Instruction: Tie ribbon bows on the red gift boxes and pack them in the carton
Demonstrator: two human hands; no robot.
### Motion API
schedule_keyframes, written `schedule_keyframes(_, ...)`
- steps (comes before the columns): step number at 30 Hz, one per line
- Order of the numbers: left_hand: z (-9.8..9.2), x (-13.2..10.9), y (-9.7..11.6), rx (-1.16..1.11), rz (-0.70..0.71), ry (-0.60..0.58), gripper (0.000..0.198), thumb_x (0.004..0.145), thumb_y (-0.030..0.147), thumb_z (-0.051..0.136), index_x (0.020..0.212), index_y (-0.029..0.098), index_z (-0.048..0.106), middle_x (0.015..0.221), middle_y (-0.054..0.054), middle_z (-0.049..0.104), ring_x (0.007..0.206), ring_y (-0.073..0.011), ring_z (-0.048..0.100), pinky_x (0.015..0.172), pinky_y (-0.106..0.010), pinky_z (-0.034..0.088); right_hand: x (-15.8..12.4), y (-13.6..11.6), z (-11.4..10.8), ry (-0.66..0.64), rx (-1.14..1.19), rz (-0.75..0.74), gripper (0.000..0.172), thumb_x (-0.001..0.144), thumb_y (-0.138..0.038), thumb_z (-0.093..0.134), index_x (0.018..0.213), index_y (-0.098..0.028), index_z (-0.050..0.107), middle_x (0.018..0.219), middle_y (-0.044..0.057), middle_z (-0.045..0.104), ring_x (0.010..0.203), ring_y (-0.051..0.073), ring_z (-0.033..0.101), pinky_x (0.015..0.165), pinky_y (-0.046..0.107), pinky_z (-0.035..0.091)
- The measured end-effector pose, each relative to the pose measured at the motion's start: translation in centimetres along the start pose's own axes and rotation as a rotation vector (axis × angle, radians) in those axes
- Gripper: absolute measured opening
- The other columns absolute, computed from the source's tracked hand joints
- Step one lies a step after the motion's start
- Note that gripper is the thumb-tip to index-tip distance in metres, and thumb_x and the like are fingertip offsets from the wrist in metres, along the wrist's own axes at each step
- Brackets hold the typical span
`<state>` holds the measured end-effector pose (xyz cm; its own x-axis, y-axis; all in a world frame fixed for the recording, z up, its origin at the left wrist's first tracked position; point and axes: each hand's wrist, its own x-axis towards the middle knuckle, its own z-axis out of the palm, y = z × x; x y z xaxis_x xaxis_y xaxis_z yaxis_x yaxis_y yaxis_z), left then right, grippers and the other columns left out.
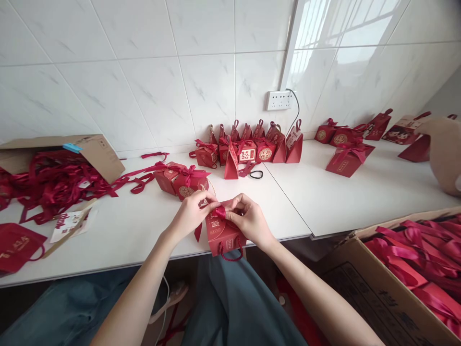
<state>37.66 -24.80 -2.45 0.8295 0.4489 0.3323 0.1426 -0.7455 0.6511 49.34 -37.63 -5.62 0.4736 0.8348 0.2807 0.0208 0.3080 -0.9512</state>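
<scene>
A small red gift box (224, 235) with gold print and a cord handle sits at the near edge of the white table (137, 226). Both my hands are on its top. My left hand (190, 211) pinches a dark red ribbon (219, 213) from the left, fingers closed. My right hand (247, 218) pinches the same ribbon from the right, fingers closed. One ribbon tail hangs down at the box's left side.
Two ribbon-tied red boxes (182, 181) lie just behind my hands. Several more stand by the wall (248, 146) and at the right (347, 156). An open carton spilling red ribbons (54, 180) lies at left. Another carton of ribbons (414, 269) stands at lower right.
</scene>
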Motion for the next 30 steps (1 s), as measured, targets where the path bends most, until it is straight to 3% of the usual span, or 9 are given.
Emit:
schedule_keyframes(4,0.7,-1.5,-0.2,-0.017,0.073,0.053,0.014,0.083,0.031,0.053,0.079,0.019,0.06,0.087,-0.004,0.063,0.089,-0.0185,0.057,0.081,-0.03,0.045,-0.1,0.0,0.1,0.04,-0.035,-0.033,0.033,0.07,-0.041,0.071,0.07,-0.021,0.046,0.071,-0.001,0.063,0.068,0.014,0.06,0.066,0.028,0.048)
schedule_keyframes(9,1.4,-2.5,0.6,0.034,0.047,0.163,0.007,0.078,0.025,0.056,0.074,0.02,0.057,0.082,-0.004,0.062,0.087,-0.0196,0.055,0.08,-0.033,0.045,-0.3,0.0,0.2,0.054,-0.1,-0.058,0.024,0.074,-0.037,0.066,0.072,-0.021,0.048,0.071,0.0,0.061,0.066,0.013,0.058,0.065,0.027,0.048)
schedule_keyframes(16,1.7,-2.7,1.7,-0.059,-0.018,0.035,0.016,0.081,0.027,0.051,0.074,0.019,0.062,0.094,-0.006,0.064,0.096,-0.021,0.056,0.087,-0.034,0.044,-0.4,0.0,0.1,0.087,-0.213,-0.065,0.017,0.074,-0.033,0.062,0.073,-0.021,0.049,0.071,-0.001,0.06,0.064,0.013,0.057,0.062,0.027,0.047)
schedule_keyframes(24,2.4,-2.9,1.8,-0.253,-0.162,0.042,0.022,0.081,0.037,0.055,0.081,0.018,0.066,0.103,-0.008,0.062,0.107,-0.0233,0.053,0.094,-0.036,0.04,-0.3,-0.7,-0.4,0.042,-0.235,-0.078,0.019,0.075,-0.034,0.063,0.073,-0.021,0.05,0.071,0.0,0.06,0.063,0.013,0.056,0.062,0.027,0.046)
schedule_keyframes(30,2.7,-2.9,1.2,-0.364,-0.168,0.035,0.025,0.079,0.04,0.056,0.077,0.018,0.067,0.102,-0.008,0.06,0.106,-0.0236,0.053,0.092,-0.035,0.041,0.0,-1.0,-0.8,-0.052,-0.229,-0.053,0.025,0.077,-0.038,0.064,0.07,-0.021,0.048,0.072,0.002,0.062,0.069,0.016,0.06,0.067,0.03,0.048)
